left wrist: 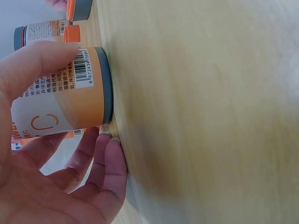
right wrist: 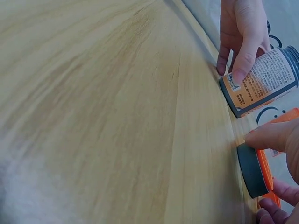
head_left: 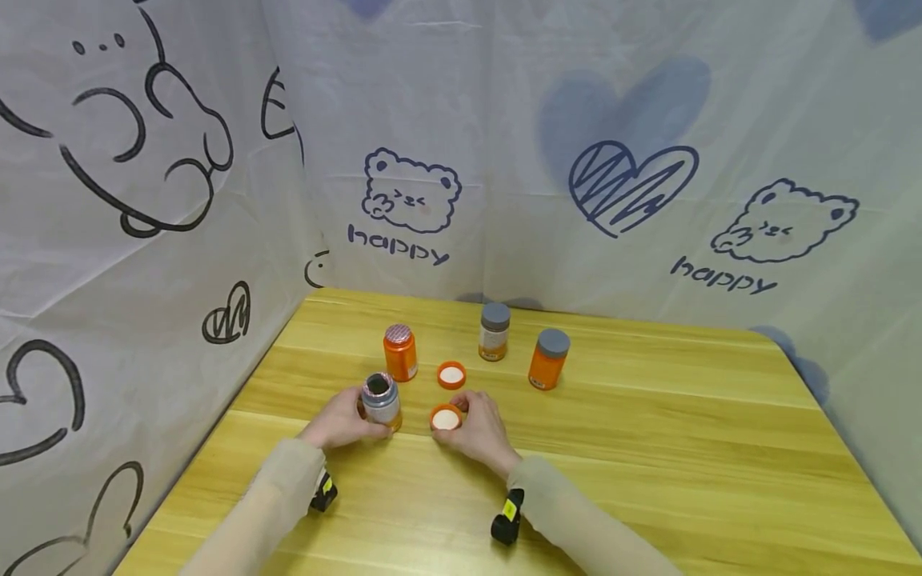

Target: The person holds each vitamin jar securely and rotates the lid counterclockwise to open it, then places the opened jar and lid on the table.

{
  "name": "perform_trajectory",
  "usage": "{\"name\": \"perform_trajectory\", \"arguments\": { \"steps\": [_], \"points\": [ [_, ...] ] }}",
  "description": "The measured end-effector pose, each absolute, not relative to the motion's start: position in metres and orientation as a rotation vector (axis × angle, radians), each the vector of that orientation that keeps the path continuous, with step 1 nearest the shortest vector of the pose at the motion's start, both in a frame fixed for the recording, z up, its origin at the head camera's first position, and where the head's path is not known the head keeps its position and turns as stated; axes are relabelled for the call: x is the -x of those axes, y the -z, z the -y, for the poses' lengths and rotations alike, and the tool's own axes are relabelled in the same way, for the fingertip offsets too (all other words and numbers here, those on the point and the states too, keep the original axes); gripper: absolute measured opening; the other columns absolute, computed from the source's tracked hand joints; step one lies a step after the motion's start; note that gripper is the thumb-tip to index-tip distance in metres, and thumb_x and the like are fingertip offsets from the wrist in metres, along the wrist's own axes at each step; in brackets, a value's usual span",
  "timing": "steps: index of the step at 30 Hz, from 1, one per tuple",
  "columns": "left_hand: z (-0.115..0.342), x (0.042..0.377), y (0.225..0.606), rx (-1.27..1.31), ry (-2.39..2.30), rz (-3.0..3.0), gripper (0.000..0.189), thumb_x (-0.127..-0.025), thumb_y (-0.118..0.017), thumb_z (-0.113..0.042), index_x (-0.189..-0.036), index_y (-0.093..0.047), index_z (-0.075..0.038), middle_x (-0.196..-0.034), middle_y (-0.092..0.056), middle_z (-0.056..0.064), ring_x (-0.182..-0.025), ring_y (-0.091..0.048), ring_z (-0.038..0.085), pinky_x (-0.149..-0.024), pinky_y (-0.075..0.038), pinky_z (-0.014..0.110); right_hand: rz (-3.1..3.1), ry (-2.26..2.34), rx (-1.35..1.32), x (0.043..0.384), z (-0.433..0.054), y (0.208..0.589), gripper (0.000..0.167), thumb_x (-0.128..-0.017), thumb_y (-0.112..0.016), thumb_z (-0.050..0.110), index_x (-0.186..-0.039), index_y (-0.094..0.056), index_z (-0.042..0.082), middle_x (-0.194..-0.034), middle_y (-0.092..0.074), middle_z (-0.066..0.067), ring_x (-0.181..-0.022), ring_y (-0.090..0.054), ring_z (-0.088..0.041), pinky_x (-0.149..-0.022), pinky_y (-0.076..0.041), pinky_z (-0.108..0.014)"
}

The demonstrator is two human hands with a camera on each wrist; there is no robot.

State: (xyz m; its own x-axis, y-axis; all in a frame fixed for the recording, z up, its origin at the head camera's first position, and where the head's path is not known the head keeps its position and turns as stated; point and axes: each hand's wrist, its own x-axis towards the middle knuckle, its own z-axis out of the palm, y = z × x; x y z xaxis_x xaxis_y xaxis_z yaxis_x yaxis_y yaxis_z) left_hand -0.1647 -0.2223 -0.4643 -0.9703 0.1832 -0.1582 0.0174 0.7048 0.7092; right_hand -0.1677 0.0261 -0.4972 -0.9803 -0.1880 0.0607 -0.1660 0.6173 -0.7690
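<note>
My left hand [head_left: 344, 420] holds an upright grey jar [head_left: 382, 404] with a white and orange label, thumb on one side and fingers on the other. The jar has no lid. Its mouth looks dark inside, with torn foil around the rim, and its base stands on the table. To the right of it, my right hand [head_left: 481, 428] pinches an orange lid [head_left: 446, 418], inner white side up. Seen from the right wrist, that orange lid lies against a grey lid [right wrist: 252, 170] that is on the table.
Behind the hands stand a foil-sealed orange jar [head_left: 400, 354], a second upturned orange lid [head_left: 451, 375], a grey-lidded jar [head_left: 494, 332] with a white label, and an orange jar [head_left: 549, 362] with a grey lid. Printed cloth [head_left: 504, 240] hangs along the table's back and left side.
</note>
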Motion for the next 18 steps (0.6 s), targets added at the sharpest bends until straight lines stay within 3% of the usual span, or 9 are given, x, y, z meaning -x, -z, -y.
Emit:
{"name": "perform_trajectory", "arguments": {
  "steps": [6, 11, 14, 18],
  "points": [
    [0.222, 0.164, 0.464, -0.215, -1.236, -2.657, 0.069, -0.078, -0.086, -0.029, -0.134, -0.054, -0.005, -0.128, -0.065, 0.014, -0.117, -0.062, 0.030, -0.101, -0.049, 0.051, -2.663, 1.514, 0.244, 0.169, -0.033, 0.497, 0.046, -0.080, -0.084, 0.031, -0.111, -0.063, 0.003, -0.107, -0.060, -0.013, -0.097, -0.054, -0.023, -0.085, -0.045, -0.035],
    [0.223, 0.161, 0.450, -0.185, -1.304, -2.712, 0.073, -0.091, -0.072, -0.043, -0.147, -0.041, -0.008, -0.139, -0.055, 0.017, -0.120, -0.057, 0.034, -0.096, -0.050, 0.049, -2.533, 1.736, 0.169, 0.170, -0.046, 0.494, 0.034, -0.094, -0.069, 0.026, -0.114, -0.062, 0.000, -0.105, -0.063, -0.015, -0.090, -0.056, -0.019, -0.081, -0.044, -0.027],
    [0.220, 0.161, 0.437, -0.191, -1.370, -2.776, 0.071, -0.098, -0.062, -0.043, -0.153, -0.033, -0.008, -0.147, -0.048, 0.022, -0.131, -0.050, 0.040, -0.103, -0.045, 0.057, -2.510, 1.829, 0.161, 0.170, -0.055, 0.489, 0.029, -0.097, -0.063, 0.021, -0.114, -0.062, -0.003, -0.103, -0.065, -0.018, -0.088, -0.056, -0.014, -0.079, -0.045, -0.024],
    [0.212, 0.163, 0.418, -0.284, -1.454, -2.872, 0.067, -0.101, -0.059, -0.038, -0.155, -0.032, -0.010, -0.152, -0.044, 0.021, -0.138, -0.043, 0.042, -0.112, -0.036, 0.062, -2.477, 1.911, 0.141, 0.171, -0.068, 0.481, 0.027, -0.100, -0.059, 0.016, -0.115, -0.062, -0.005, -0.107, -0.066, -0.021, -0.088, -0.057, -0.010, -0.077, -0.048, -0.021]
  ]
}}
